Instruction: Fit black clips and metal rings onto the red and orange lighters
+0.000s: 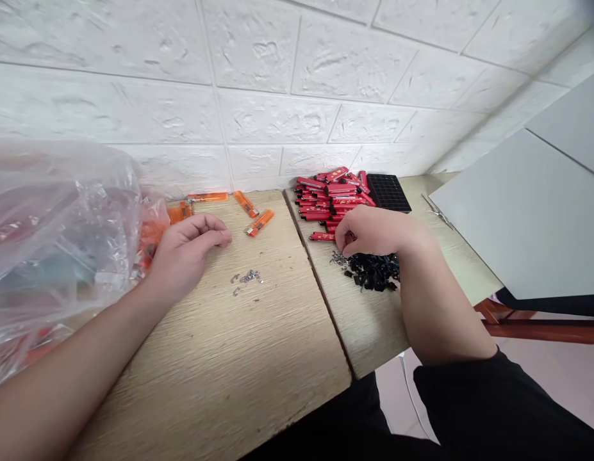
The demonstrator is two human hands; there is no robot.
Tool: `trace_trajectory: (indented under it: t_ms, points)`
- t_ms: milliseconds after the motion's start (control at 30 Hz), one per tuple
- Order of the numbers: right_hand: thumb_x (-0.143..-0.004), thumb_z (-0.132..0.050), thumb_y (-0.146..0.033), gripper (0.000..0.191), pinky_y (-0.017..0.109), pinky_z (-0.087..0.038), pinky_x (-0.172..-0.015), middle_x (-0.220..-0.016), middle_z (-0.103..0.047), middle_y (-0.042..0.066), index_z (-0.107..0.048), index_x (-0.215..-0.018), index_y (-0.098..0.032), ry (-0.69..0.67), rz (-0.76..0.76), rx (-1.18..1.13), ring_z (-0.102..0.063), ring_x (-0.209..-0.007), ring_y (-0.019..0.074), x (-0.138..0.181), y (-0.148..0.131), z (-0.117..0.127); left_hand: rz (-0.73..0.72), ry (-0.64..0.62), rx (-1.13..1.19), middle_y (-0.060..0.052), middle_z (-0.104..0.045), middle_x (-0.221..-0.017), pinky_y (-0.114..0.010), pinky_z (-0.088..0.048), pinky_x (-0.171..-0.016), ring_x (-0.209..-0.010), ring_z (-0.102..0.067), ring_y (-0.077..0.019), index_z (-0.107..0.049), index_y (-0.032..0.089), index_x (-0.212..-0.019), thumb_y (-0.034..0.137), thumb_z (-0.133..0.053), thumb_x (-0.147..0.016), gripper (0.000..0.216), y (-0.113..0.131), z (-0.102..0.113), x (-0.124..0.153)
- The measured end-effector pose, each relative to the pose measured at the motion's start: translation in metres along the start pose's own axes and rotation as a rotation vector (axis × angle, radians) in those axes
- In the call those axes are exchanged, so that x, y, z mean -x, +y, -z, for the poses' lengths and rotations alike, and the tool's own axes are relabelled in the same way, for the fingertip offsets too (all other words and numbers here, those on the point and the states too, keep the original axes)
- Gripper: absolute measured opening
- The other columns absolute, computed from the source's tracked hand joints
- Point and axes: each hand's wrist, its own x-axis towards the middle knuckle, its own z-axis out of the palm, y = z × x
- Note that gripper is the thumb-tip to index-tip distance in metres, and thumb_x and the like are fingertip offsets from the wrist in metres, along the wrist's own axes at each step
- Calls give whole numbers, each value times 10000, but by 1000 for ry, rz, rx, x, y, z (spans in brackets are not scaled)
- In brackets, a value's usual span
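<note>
My left hand (193,253) rests at the left of the wooden table, its fingers curled and thumb drawn to the index finger; anything between them is hidden. Just beyond it lie orange lighters (261,222), and to its right a few small metal clips (250,276). Over the right part of the table, my right hand (373,230) points down with bent fingers at a little heap of small metal parts (339,258); its fingertips are partly hidden. Black plastic pieces (373,272) are heaped under that wrist. Behind it is a pile of red lighters (342,198).
A clear plastic bag (70,224) with orange and red contents bulges at the left. A black gridded tray (389,193) stands beside the red lighters. Tweezers (438,212) lie near a grey panel (518,218). A seam (320,275) divides the tabletop; a white brick-patterned wall (272,115) closes the back.
</note>
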Motion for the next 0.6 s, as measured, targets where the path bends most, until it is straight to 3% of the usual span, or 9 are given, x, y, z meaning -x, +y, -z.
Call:
trace_trajectory:
  t_ms: [400, 600]
  points:
    - [-724, -742, -57, 183, 331, -453, -631, -767, -765, 11, -797, -754, -229, 159, 198, -54, -660, -687, 178, -7, 11, -15, -22, -4, -4, -38, -685, -814, -353, -495, -755, -814, -616, -201, -733, 224, -783, 265, -832, -763, 109, -4, 0, 0]
    - [-894, -684, -98, 173, 353, -478, -734, -820, -771, 38, -799, -830, -210, 366, 226, -75, -666, -742, 186, -7, -13, -20, -29, 2, -7, -33, -689, -810, -361, -492, -764, -794, -619, -192, -730, 210, -779, 228, -808, -775, 79, -2, -1, 3]
